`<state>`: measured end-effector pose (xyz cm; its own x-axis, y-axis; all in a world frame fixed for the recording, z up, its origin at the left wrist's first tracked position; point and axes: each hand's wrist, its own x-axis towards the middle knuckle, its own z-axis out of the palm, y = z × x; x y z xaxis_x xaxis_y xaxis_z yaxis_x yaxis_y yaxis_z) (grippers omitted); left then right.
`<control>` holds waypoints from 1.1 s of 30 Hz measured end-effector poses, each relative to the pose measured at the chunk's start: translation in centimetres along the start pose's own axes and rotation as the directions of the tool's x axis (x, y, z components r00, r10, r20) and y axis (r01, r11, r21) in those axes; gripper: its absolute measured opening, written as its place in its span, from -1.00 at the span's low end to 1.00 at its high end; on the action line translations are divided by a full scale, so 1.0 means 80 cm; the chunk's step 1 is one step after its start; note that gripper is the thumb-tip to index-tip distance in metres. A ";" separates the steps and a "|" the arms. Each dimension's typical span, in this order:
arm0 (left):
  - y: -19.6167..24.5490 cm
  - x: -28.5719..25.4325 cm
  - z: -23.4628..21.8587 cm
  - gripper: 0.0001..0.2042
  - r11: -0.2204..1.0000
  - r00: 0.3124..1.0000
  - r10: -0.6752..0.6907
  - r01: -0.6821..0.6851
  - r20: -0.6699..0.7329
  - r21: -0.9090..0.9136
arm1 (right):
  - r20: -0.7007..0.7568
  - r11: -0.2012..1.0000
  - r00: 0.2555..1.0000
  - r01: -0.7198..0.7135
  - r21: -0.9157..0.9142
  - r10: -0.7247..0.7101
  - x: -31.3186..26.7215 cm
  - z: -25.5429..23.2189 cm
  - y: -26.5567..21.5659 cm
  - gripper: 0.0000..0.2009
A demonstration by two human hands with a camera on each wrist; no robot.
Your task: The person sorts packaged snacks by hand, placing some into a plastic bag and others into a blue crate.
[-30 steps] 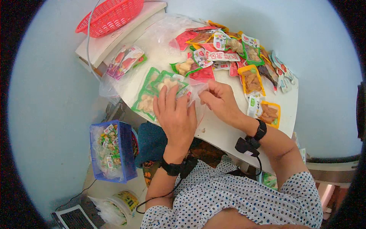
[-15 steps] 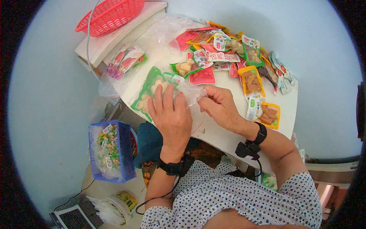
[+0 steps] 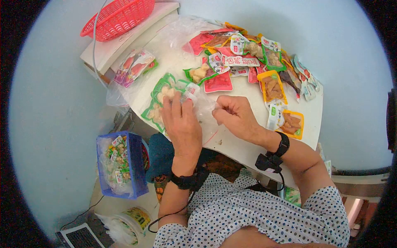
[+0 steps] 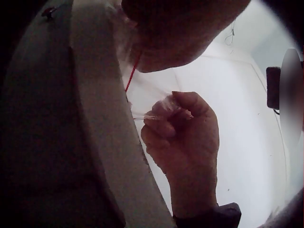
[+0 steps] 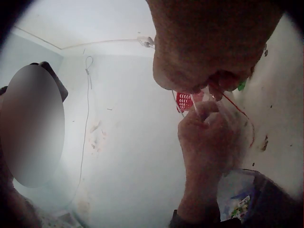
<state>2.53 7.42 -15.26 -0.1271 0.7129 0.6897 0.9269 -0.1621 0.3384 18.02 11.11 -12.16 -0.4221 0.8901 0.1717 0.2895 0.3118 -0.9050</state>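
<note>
Two green-edged packets of pale food (image 3: 165, 91) lie overlapping near the table's left front edge, with a clear plastic bag (image 3: 206, 108) beside and around them. My left hand (image 3: 182, 124) rests on the packets, fingers stretched forward over them; its thumb is hidden in the head view. To the right, my right hand (image 3: 239, 116) pinches the bag's edge between thumb and curled fingers, and the film stretches between the hands. The left wrist view shows the same pinch by the right hand (image 4: 183, 128). A thin red line (image 4: 134, 71) runs along the bag.
A pile of colourful food packets (image 3: 244, 56) covers the table's back right, and two yellow-edged packets (image 3: 273, 87) lie nearer. Purple packets (image 3: 134, 66) are at the left. A red basket (image 3: 120, 20) stands at the back left. A blue crate (image 3: 138, 165) of packets sits below.
My left hand has slid a little to the left over the packets, which overlap differently now. My right hand has moved slightly toward the front edge, keeping its pinch on the bag.
</note>
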 end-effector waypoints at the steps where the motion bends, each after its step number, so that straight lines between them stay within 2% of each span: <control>1: -0.003 0.000 0.001 -0.84 1.000 1.000 0.008 -0.008 0.005 -0.015 | 0.024 1.000 1.000 0.000 -0.013 0.000 -0.001 -0.002 -0.002 -0.84; 5: -0.013 0.007 0.004 -0.81 0.991 0.998 0.042 -0.037 0.037 -0.130 | 0.070 1.000 0.998 -0.001 -0.015 0.002 -0.002 -0.004 -0.013 -0.83; 8: -0.021 0.016 0.004 -0.79 0.975 0.993 0.090 -0.073 0.070 -0.209 | 0.114 0.997 0.993 -0.012 0.074 0.003 -0.002 0.002 -0.003 -0.83; 11: -0.027 0.018 0.005 -0.79 0.970 0.989 0.118 -0.095 0.094 -0.222 | 0.153 0.986 0.985 0.098 -0.133 -0.077 0.002 -0.003 -0.007 -0.81; 17: -0.027 0.017 0.011 -0.81 0.975 0.989 0.124 -0.106 0.086 -0.196 | 0.290 0.973 0.953 0.139 -0.181 -0.082 0.006 -0.011 -0.008 -0.77; 22: -0.020 0.012 0.003 -0.86 0.977 0.989 0.134 -0.122 0.059 -0.176 | 0.048 0.996 0.998 -0.034 0.087 0.029 0.019 -0.030 0.001 -0.78; 23: -0.019 0.011 0.002 -0.87 0.976 0.990 0.134 -0.123 0.051 -0.179 | 0.002 0.986 0.998 -0.057 0.154 0.057 0.024 -0.036 0.001 -0.78; 26: -0.013 0.009 -0.007 -0.89 0.979 0.990 0.134 -0.125 0.047 -0.159 | -0.094 0.959 0.970 -0.203 0.196 0.224 0.040 -0.056 0.014 -0.76; 29: -0.004 0.007 -0.016 -0.91 0.982 0.990 0.142 -0.139 0.018 -0.131 | -0.056 0.987 0.987 -0.147 0.071 0.151 0.044 -0.065 0.023 -0.63; 32: 0.002 0.002 -0.025 -0.85 0.976 0.989 0.147 -0.147 -0.008 -0.163 | 0.050 0.976 0.984 -0.177 0.126 0.171 0.046 -0.072 0.028 -0.56; 33: 0.004 0.000 -0.029 -0.81 0.972 0.989 0.147 -0.148 -0.015 -0.183 | 0.046 0.978 0.987 -0.161 0.133 0.156 0.047 -0.072 0.032 -0.55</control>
<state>2.01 5.83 -13.67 0.0053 0.6706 0.7418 0.8552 -0.3876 0.3442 22.13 17.19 -11.54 -0.4105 0.9118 0.0102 0.2368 0.1174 -0.9644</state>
